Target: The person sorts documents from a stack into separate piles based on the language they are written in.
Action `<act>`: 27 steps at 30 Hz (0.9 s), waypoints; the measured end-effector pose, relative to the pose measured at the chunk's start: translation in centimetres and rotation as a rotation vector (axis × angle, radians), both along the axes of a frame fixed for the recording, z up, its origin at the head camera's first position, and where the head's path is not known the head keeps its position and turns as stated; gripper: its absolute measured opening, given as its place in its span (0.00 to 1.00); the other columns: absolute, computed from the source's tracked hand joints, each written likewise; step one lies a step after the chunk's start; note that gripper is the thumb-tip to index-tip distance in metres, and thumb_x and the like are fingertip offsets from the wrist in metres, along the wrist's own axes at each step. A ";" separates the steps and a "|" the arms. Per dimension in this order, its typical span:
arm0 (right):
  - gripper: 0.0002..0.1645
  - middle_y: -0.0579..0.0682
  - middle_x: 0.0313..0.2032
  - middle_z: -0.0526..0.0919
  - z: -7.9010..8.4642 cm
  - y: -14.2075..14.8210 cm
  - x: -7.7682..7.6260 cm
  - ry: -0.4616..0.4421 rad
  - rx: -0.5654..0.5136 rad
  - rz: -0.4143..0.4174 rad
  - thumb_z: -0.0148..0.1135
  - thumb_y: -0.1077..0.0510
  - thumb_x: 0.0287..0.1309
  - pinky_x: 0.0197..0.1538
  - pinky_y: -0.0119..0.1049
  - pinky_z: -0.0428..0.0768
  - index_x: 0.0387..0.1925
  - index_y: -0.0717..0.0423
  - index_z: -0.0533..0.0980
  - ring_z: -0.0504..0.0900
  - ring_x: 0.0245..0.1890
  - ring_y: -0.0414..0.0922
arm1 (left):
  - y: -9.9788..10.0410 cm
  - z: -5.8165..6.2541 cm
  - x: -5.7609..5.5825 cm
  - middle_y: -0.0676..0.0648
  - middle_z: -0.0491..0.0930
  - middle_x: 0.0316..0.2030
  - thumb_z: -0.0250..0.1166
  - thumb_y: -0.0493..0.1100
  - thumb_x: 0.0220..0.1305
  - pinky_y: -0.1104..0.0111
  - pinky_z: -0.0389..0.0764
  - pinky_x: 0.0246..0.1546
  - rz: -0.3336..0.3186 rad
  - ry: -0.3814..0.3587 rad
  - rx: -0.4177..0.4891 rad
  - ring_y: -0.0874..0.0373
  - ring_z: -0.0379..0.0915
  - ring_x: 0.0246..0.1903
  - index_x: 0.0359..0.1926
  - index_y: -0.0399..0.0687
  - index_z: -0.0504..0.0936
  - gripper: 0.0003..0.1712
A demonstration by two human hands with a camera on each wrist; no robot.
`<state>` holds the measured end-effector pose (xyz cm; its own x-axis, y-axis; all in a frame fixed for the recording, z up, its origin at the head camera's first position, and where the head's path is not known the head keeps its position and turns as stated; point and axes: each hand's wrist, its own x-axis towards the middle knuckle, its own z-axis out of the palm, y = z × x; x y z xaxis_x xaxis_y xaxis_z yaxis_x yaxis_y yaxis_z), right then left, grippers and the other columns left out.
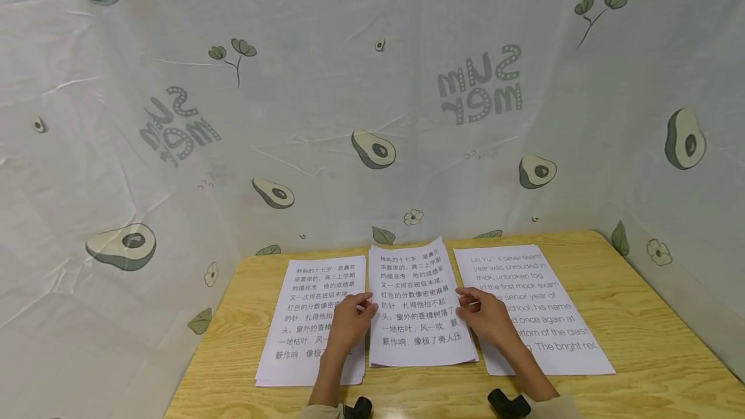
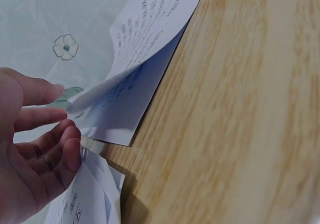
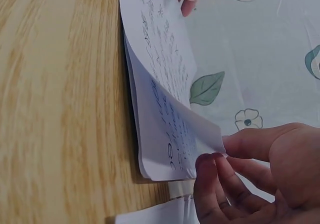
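Note:
A white sheet of paper with printed Chinese text is bowed up over the middle pile, its side edges raised. At its left edge is my left hand, the lifted margin between thumb and fingertips. My right hand pinches the opposite edge of the same sheet between thumb and fingers. Under the curled sheet, an English-printed sheet shows in the right wrist view. The left paper pile, also in Chinese, lies partly beneath my left hand. English text covers the right paper pile, which my right forearm overlaps.
The piles lie side by side on a wood-grain table. Behind them hangs a pale curtain with avocado and leaf prints, reaching down around the table's back and sides. Black straps sit at both wrists.

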<state>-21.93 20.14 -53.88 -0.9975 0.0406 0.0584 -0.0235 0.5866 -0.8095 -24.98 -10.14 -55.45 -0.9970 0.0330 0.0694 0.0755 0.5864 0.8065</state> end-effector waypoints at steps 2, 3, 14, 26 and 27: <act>0.26 0.56 0.49 0.88 0.1 0.0 0.1 -0.002 -0.017 0.002 0.69 0.63 0.66 0.45 0.34 0.82 0.64 0.64 0.81 0.87 0.47 0.48 | 0.1 0.0 0.0 0.49 0.83 0.42 0.71 0.45 0.71 0.71 0.79 0.36 -0.002 0.009 0.000 0.58 0.77 0.39 0.63 0.41 0.86 0.23; 0.26 0.56 0.49 0.88 0.2 0.0 0.1 -0.003 -0.026 0.003 0.69 0.63 0.66 0.44 0.33 0.82 0.65 0.64 0.81 0.87 0.47 0.49 | 0.1 0.0 0.0 0.49 0.83 0.42 0.71 0.45 0.71 0.71 0.79 0.36 -0.004 0.014 0.000 0.58 0.77 0.39 0.63 0.41 0.86 0.23; 0.26 0.60 0.52 0.86 0.3 0.0 0.3 -0.024 -0.120 0.003 0.68 0.64 0.67 0.44 0.28 0.82 0.66 0.65 0.79 0.88 0.50 0.50 | 0.2 -0.1 0.1 0.46 0.86 0.42 0.74 0.35 0.65 0.72 0.81 0.34 -0.028 0.066 0.047 0.59 0.80 0.37 0.61 0.39 0.86 0.24; 0.27 0.60 0.52 0.85 0.5 -0.1 0.4 -0.027 -0.153 0.005 0.67 0.65 0.68 0.40 0.28 0.81 0.67 0.64 0.79 0.87 0.48 0.47 | 0.7 -0.2 0.1 0.48 0.84 0.41 0.70 0.28 0.62 0.72 0.80 0.38 0.017 0.105 0.000 0.59 0.79 0.38 0.57 0.42 0.89 0.22; 0.27 0.60 0.53 0.85 0.5 -0.2 0.5 -0.030 -0.158 0.006 0.67 0.65 0.68 0.40 0.29 0.81 0.67 0.64 0.79 0.87 0.47 0.47 | 0.7 -0.2 0.1 0.48 0.84 0.41 0.70 0.27 0.62 0.71 0.81 0.39 0.018 0.106 -0.002 0.59 0.80 0.38 0.57 0.42 0.89 0.22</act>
